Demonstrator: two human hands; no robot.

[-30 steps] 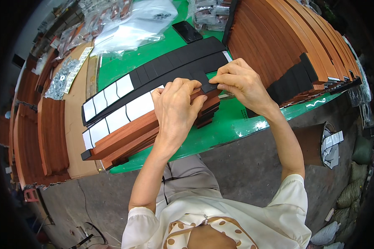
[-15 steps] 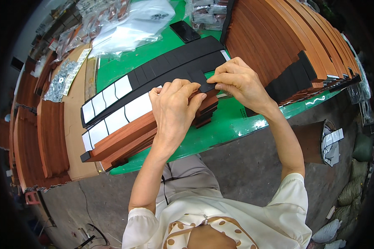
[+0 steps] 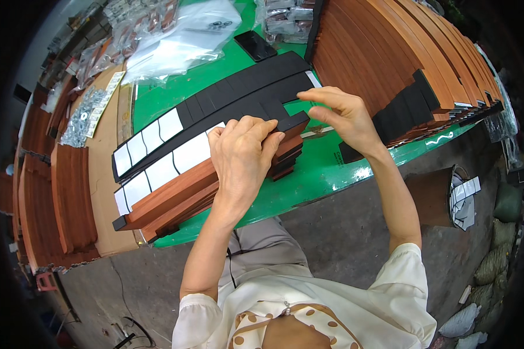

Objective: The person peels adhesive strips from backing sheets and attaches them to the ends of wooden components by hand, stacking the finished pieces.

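Note:
A reddish-brown wooden slat [image 3: 172, 189] lies on top of a small stack of slats along the table's front edge. My left hand [image 3: 241, 154] is closed over it near its right end, with fingers and thumb pressed on its sides. Black pads cover both its ends; the right pad [image 3: 294, 121] sits just past my left fingertips. To the right, my right hand [image 3: 346, 116] hovers apart from the slat, thumb and forefinger spread with nothing visible between them. Behind the slat lie black foam sheets [image 3: 230, 84], scored into strips, with white backing paper [image 3: 154, 138] bared at the left.
Long stacked slats [image 3: 378, 58] stand at the right with black ends. A phone [image 3: 255, 45], clear plastic bags [image 3: 183, 38] and bagged hardware [image 3: 81, 116] lie farther back on the green table [image 3: 326, 157]. A brown bin [image 3: 431, 198] holds white scraps on the floor.
My right hand has let go of the black end pad and drawn away to the right, its fingers parting. My left hand keeps its hold on the slat.

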